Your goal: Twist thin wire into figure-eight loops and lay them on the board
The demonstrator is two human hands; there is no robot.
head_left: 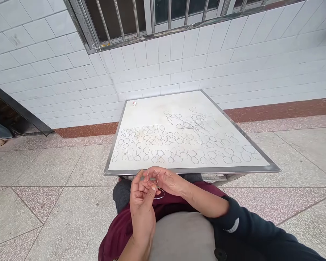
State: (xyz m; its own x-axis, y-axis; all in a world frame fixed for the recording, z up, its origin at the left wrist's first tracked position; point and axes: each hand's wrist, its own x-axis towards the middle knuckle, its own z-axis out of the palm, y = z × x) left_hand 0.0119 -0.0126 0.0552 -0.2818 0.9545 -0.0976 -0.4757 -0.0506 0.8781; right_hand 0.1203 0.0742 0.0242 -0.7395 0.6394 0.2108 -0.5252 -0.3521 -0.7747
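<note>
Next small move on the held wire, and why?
Probably round the lower loop of the wire with the right hand, left hand pinching: two loops meet at its thumb, and the lower looks flatter, though maybe just tilted.

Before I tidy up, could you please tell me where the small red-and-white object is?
In the head view, the object lies near the far left corner of the table, beyond the wire loops.

White-topped table point(146, 112), grey metal edging. Small red-and-white item point(134, 103) at far left corner. Rows of thin wire figure-eight loops point(157, 156) across near half, from left side to right. Loose tangle of wire pieces point(193, 122) farther back, right of middle, some overlapping.
</note>
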